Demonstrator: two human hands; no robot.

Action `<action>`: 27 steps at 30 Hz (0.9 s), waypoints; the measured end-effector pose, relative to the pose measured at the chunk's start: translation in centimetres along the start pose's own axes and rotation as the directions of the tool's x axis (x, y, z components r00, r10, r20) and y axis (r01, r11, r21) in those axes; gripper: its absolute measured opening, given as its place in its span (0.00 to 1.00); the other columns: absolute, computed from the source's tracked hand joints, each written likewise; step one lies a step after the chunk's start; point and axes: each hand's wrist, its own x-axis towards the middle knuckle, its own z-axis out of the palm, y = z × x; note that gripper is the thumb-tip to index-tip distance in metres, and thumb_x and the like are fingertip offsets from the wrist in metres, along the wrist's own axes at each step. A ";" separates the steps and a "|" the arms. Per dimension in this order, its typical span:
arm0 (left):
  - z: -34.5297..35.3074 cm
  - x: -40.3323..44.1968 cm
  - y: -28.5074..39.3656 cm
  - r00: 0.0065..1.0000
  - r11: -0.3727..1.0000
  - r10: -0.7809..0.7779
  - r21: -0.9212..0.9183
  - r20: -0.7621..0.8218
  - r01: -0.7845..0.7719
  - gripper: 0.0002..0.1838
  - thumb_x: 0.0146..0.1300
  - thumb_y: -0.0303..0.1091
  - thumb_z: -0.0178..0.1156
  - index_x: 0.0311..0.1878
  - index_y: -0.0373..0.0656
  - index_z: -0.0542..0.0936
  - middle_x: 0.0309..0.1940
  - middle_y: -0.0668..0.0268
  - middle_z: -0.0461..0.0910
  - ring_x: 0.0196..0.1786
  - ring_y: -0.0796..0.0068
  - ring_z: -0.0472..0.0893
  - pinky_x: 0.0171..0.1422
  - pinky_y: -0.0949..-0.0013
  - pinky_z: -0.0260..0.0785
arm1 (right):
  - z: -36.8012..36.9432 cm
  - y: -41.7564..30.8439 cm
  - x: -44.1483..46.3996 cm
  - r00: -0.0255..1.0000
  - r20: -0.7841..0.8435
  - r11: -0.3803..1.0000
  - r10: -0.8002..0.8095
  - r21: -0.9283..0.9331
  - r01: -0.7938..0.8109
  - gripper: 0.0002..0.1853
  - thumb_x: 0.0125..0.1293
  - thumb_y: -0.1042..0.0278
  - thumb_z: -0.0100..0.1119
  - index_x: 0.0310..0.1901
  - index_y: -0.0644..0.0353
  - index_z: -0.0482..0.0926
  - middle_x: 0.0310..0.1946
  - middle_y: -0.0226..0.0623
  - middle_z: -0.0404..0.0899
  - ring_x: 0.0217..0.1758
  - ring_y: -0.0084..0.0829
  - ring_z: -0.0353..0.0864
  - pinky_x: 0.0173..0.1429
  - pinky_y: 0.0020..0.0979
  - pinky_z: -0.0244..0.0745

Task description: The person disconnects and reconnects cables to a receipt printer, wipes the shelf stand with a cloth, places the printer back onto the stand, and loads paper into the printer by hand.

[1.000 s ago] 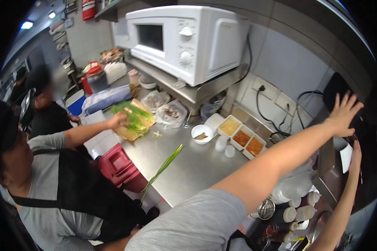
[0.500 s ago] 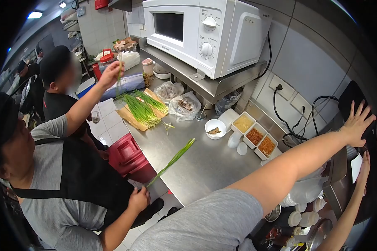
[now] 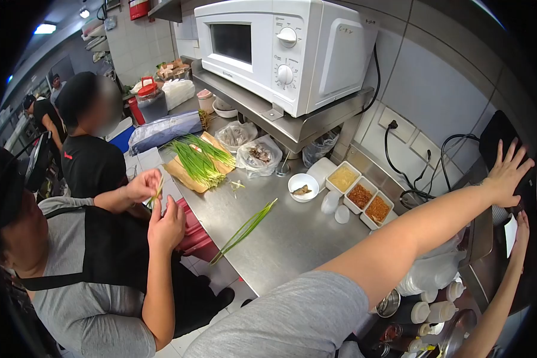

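At the far right, my left hand (image 3: 507,176) is spread with its fingers apart, laid against a black object (image 3: 496,134) by the wall. The object's kind is too dark to make out. My right hand (image 3: 520,234) is just below, also at the dark surface. Its thumb or finger points up, while the other fingers are mostly hidden. A white slip or card (image 3: 511,235) shows beside my right hand; whether I hold it is unclear. My left arm reaches across above squeeze bottles (image 3: 440,311) and clear plastic containers (image 3: 431,273).
A co-worker (image 3: 101,268) at the left handles a green stalk. On the steel counter (image 3: 292,238) lie spring onions (image 3: 197,161), a white bowl (image 3: 304,187) and tubs of toppings (image 3: 360,196). A microwave (image 3: 286,53) sits on a shelf; power cables (image 3: 409,185) hang along the wall.
The co-worker's raised hand has come down, and both their hands now meet around a stalk at chest height. My hands stay in nearly the same place; the view shifts slightly.
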 end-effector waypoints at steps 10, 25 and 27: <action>-1.1 -0.2 0.6 1.000 1.000 0.009 0.024 0.008 -0.009 0.48 0.38 0.43 0.70 0.66 0.44 0.61 0.69 0.42 0.49 0.74 0.34 0.39 0.71 0.29 0.25 | 4.4 -3.5 -5.1 0.991 -0.132 0.998 0.013 0.062 -0.005 0.21 0.70 0.65 0.46 0.62 0.59 0.72 0.36 0.24 0.74 0.37 0.18 0.73 0.44 0.21 0.70; -4.1 0.5 2.3 0.982 0.982 -0.001 0.183 0.190 -0.035 0.48 0.47 0.47 0.67 0.71 0.55 0.54 0.73 0.54 0.46 0.74 0.39 0.44 0.68 0.27 0.37 | 13.8 -10.8 -15.9 0.998 -0.046 0.843 -0.047 -0.538 0.014 0.25 0.52 0.77 0.53 0.55 0.70 0.74 0.42 0.46 0.82 0.42 0.31 0.80 0.47 0.31 0.74; -4.2 0.4 2.5 0.980 0.990 -0.009 0.140 0.198 -0.020 0.48 0.48 0.45 0.68 0.72 0.56 0.53 0.74 0.56 0.44 0.75 0.42 0.41 0.70 0.28 0.34 | 14.0 -11.4 -16.3 0.996 -0.065 0.805 -0.061 -0.594 0.010 0.25 0.52 0.76 0.54 0.54 0.72 0.74 0.44 0.52 0.81 0.48 0.38 0.81 0.53 0.33 0.73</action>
